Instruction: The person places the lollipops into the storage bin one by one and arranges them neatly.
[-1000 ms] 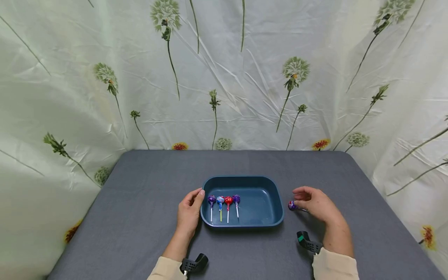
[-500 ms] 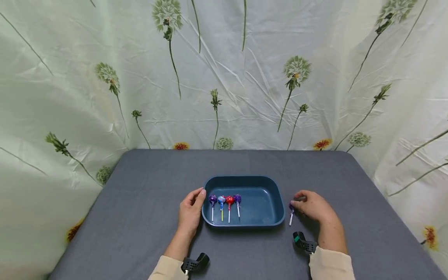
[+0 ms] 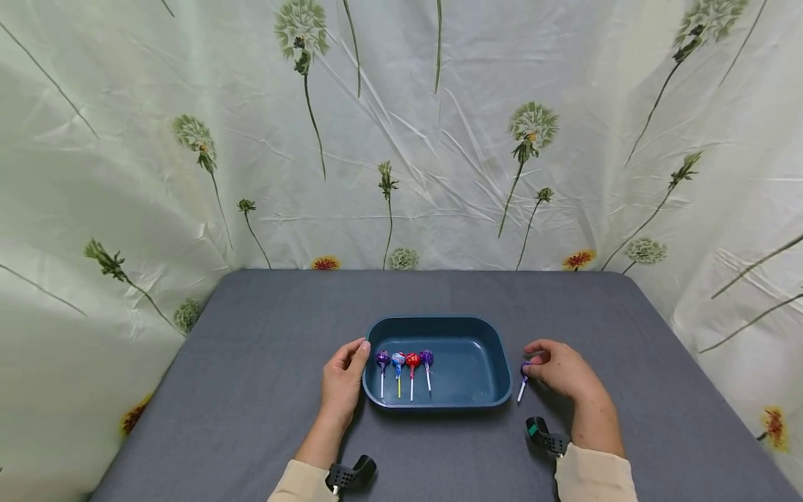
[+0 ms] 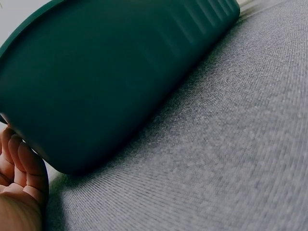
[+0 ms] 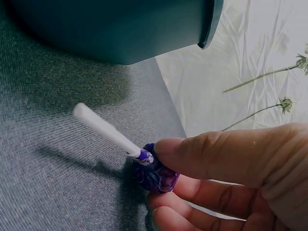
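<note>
My left hand [image 3: 341, 380] grips the left end of a dark blue-green tray [image 3: 467, 406], thumb at the rim; in the left wrist view, curled fingers [image 4: 33, 168] lie against its outer wall. Inside, at the left, several wrapped lollipops stand in a row, sticks toward me: a purple one [image 3: 383, 359], a blue one [image 3: 398, 360], a red one [image 3: 412, 360] and another purple one [image 3: 426, 358]. Right of the tray, my right hand [image 3: 564, 369] pinches a purple-wrapped lollipop [image 5: 156, 175] by its head between thumb and fingers. Its white stick points toward me, apart from the tray.
A grey cloth-covered table [image 3: 282, 307] lies under everything. Behind it and at the sides hangs a pale curtain [image 3: 439, 174] printed with dandelions. A black wrist mount [image 3: 351, 474] sits on each forearm.
My right hand has turned the lollipop so its stick swung from pointing right to pointing toward me, and shifted slightly left. My left hand and the tray's lollipops stay as they were.
</note>
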### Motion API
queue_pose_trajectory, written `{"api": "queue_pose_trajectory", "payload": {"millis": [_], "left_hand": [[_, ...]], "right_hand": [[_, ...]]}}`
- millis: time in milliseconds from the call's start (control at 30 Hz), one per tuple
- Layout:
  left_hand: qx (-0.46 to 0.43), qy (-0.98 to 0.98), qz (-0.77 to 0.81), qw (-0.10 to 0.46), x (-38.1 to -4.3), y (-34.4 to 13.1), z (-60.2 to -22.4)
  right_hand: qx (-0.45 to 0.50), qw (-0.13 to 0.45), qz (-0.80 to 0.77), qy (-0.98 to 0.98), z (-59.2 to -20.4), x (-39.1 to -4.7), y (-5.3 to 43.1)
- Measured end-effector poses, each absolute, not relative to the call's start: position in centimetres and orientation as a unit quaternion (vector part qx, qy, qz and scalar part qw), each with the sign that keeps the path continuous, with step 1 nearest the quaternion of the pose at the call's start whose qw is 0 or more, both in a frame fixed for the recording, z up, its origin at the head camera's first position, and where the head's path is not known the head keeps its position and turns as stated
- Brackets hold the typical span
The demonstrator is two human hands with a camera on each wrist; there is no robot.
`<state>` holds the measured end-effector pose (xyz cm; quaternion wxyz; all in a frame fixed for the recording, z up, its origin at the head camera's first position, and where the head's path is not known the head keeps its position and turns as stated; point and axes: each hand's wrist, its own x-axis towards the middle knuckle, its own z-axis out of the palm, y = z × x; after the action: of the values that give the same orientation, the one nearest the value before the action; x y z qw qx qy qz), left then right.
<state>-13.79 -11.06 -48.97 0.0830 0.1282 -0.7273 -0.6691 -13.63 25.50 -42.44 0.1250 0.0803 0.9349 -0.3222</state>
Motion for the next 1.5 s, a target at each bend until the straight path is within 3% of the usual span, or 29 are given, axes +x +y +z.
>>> {"api": "queue_pose_trajectory", "payload": {"millis": [500,1033,1500], "left_hand": [[0.131,-0.726,-0.670,0.084,-13.6,-11.1,-48.9],[0.133,-0.731,-0.664,0.080,-13.5,-10.9,-48.8],[0.132,-0.730,-0.666,0.080,-13.5,-10.9,-48.7]], "right_hand": [[0.072,0.100,-0.324,0.938,-42.3,-13.3,25.6],[0.056,-0.005,-0.340,0.939,-38.9,-12.0,25.7],[0.011,-0.053,-0.398,0.916,-37.4,-11.8,20.3]]}}
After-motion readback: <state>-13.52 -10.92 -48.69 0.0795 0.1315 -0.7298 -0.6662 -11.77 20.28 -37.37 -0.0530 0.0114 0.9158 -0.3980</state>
